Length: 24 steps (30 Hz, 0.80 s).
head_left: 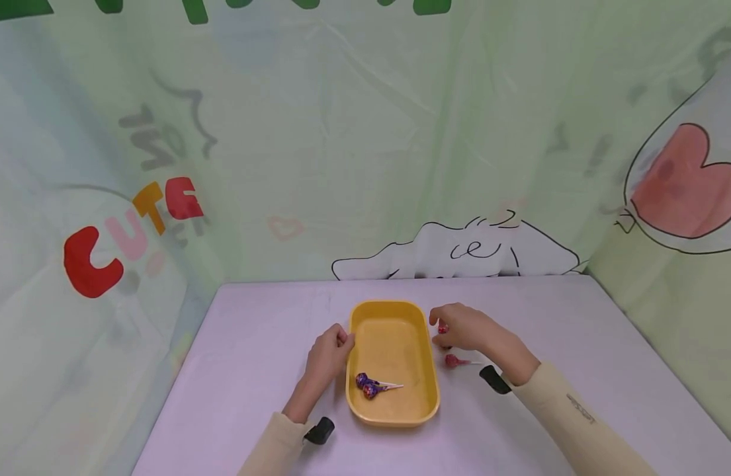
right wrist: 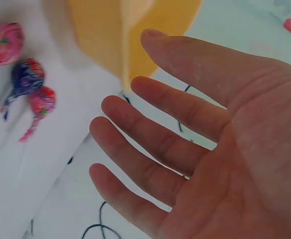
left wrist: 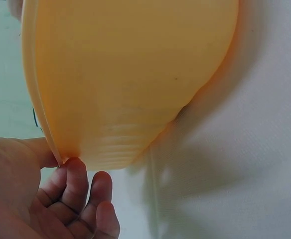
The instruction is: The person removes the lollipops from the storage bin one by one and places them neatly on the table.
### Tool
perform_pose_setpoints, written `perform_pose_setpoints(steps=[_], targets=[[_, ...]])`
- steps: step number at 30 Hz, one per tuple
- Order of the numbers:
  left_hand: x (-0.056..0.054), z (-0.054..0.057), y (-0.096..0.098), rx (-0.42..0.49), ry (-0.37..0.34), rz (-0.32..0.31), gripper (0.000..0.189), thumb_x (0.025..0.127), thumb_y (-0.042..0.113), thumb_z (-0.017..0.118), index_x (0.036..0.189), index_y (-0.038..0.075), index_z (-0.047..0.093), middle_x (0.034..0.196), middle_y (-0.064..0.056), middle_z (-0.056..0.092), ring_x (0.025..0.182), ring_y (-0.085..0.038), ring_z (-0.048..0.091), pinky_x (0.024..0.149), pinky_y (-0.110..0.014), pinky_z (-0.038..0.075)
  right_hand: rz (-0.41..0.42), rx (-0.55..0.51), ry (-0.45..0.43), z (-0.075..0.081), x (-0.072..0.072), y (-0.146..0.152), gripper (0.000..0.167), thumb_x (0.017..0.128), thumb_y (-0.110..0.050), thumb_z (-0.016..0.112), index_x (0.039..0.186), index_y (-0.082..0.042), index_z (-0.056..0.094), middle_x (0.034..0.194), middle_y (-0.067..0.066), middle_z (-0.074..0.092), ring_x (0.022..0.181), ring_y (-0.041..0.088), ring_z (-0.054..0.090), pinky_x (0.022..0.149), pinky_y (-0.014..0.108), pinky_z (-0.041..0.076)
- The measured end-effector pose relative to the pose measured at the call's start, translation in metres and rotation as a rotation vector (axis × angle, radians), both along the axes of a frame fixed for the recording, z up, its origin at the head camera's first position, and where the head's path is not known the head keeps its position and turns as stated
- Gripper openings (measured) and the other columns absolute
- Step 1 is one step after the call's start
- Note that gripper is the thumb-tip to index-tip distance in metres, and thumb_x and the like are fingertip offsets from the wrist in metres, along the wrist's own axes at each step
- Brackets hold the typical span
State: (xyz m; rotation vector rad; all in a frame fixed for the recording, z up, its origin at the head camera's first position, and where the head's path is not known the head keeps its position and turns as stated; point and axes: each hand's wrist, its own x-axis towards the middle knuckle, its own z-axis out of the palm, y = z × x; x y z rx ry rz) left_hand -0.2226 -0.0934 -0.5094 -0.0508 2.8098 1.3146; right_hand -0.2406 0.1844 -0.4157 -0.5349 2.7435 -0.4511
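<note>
Three wrapped lollipops (right wrist: 28, 78) lie on the tabletop (head_left: 252, 370) beside the yellow tray (head_left: 391, 344), near the right hand (head_left: 465, 328), whose relaxed fingers hold nothing; the left hand (head_left: 328, 354) pinches the tray's side. Each lollipop should be light, hard-headed and slick, probably best pinched by its thin stick.

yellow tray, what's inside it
In the tray, two dark-wrapped lollipops lie close together at the near left, white sticks pointing right. The rest of the floor shows bare; the patches right beneath the lollipops are covered and can't be seen.
</note>
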Motion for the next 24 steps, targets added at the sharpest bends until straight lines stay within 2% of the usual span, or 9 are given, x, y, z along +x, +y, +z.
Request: perform_pose_setpoints(steps=[7,10,14,20,24], targets=[[0.000,-0.001,-0.001,-0.002,0.007,0.001,0.022,0.100,0.029,0.059,0.087,0.012,0.053,0.071,0.001,0.050,0.060,-0.012,0.046,0.052,-0.024,0.036,0.029,0.022,0.024,0.008,-0.003,-0.019,0.032,0.090,-0.020,0.075,0.117,-0.005,0.067,0.112,0.011,0.068,0.081,0.015,0.058,0.085,0.042,0.055],[-0.001,-0.002,-0.001,-0.002,0.014,0.001,0.022,0.100,0.028,0.059,0.087,0.012,0.053,0.071,0.001,0.050,0.060,-0.012,0.046,0.052,-0.024,0.036,0.033,0.017,0.019,0.009,-0.003,-0.026,0.035,0.091,-0.022,0.075,0.120,-0.004,0.066,0.117,0.013,0.068,0.074,0.014,0.060,0.086,0.040,0.055],[-0.001,-0.002,0.000,0.004,0.016,0.001,0.022,0.100,0.028,0.060,0.086,0.012,0.053,0.071,0.001,0.050,0.060,-0.012,0.046,0.052,-0.024,0.036,0.037,0.018,0.012,0.006,-0.005,-0.034,0.036,0.091,-0.024,0.074,0.120,-0.004,0.066,0.117,0.012,0.068,0.064,0.014,0.059,0.079,0.035,0.054],[-0.001,-0.003,0.000,0.006,0.025,0.002,0.022,0.100,0.027,0.060,0.085,0.012,0.053,0.071,0.001,0.050,0.060,-0.013,0.046,0.052,-0.024,0.036,0.082,0.062,0.060,0.001,-0.005,-0.050,0.029,0.089,-0.024,0.077,0.111,-0.007,0.068,0.107,0.008,0.070,0.086,0.018,0.061,0.085,0.040,0.056],[-0.002,-0.003,-0.001,0.009,0.025,0.005,0.022,0.100,0.027,0.060,0.085,0.012,0.053,0.070,0.001,0.050,0.060,-0.012,0.046,0.052,-0.024,0.036,0.118,0.061,0.049,-0.005,-0.006,-0.065,0.026,0.089,-0.024,0.077,0.107,-0.007,0.069,0.105,0.009,0.071,0.091,0.022,0.063,0.086,0.042,0.056]])
